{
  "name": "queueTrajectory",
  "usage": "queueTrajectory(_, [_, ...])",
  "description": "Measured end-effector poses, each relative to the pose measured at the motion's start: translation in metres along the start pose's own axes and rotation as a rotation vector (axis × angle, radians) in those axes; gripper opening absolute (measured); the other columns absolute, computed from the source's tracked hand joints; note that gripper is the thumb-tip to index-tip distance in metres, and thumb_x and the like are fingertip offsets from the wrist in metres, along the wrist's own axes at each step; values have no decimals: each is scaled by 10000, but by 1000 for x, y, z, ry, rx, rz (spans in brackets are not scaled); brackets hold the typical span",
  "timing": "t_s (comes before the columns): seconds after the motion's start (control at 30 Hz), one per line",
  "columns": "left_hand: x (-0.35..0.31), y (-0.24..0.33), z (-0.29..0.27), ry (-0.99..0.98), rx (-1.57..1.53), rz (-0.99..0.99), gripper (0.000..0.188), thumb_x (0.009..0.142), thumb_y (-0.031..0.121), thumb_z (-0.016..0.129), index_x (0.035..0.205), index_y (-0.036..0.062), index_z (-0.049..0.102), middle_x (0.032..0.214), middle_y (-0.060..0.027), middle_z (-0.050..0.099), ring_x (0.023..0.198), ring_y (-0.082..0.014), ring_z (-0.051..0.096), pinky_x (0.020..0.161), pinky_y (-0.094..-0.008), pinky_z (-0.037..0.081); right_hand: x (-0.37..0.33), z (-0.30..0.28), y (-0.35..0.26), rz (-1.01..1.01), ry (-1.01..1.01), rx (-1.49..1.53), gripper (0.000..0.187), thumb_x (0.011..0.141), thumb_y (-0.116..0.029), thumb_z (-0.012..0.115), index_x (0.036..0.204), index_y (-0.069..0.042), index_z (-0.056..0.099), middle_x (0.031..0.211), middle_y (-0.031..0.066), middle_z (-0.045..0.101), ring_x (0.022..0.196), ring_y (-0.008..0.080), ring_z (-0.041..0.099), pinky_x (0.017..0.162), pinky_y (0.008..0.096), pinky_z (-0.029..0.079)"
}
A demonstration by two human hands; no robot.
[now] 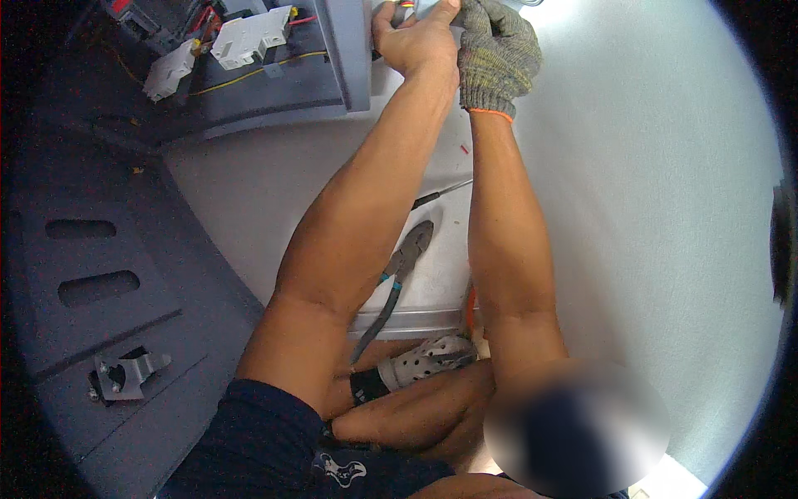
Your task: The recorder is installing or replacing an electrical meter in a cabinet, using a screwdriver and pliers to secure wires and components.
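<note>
My bare left hand (420, 40) reaches to the top edge of the view, beside the grey panel's upright edge. Its fingers close around a small bundle of coloured wires (406, 7), partly cut off by the frame. Right against it is my right hand (499, 56) in a grey-yellow knitted glove with an orange cuff. The gloved fingers are curled, and whatever they grip is hidden. Below the hands, a dark-handled screwdriver (432, 199) and cutting pliers (407, 255) with dark, blue-trimmed handles lie on the white surface, partly behind my left forearm.
White circuit breakers (252, 38) and a yellow wire (249, 72) sit in the grey housing (349, 58) at upper left. A slotted grey panel (91, 258) carries a metal bracket (129, 374). A white wall (657, 216) curves up on the right. A small red scrap (465, 150) lies between my forearms.
</note>
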State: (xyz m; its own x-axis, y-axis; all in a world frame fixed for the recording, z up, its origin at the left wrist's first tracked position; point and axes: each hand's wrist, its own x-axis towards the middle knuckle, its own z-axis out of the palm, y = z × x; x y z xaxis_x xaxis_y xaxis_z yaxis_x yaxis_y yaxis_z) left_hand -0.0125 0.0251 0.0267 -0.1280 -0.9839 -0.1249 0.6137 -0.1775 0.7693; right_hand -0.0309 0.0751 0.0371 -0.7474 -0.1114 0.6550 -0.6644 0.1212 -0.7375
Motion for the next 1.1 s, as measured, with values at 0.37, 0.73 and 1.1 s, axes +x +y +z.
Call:
queueTrajectory(0.37, [23, -31, -7, -48, -114, 99, 725, 672, -29, 833, 1270, -46, 423, 1104, -132, 585, 947, -229, 603, 818, -327, 522, 5, 1, -11, -17, -33, -212, 266, 820, -323, 679, 794, -59, 698, 773, 153, 657, 718, 318, 634, 692, 426, 488])
queueTrajectory(0.73, [21, -23, -5, 2, 55, 123, 691, 661, -14, 844, 1242, -35, 472, 1125, -143, 590, 965, -225, 595, 818, -326, 518, 10, 5, -10, -193, -37, -544, 347, 880, -388, 592, 814, -53, 650, 798, 171, 652, 731, 361, 625, 672, 473, 479])
queueTrajectory(1.1, [-10, -4, 2, -57, -124, -162, 830, 675, -74, 798, 1361, -7, 335, 1181, -170, 536, 1028, -265, 572, 867, -373, 510, 9, -6, -4, -11, -28, -293, 286, 873, -327, 627, 888, -43, 664, 790, 177, 676, 695, 354, 636, 647, 437, 483])
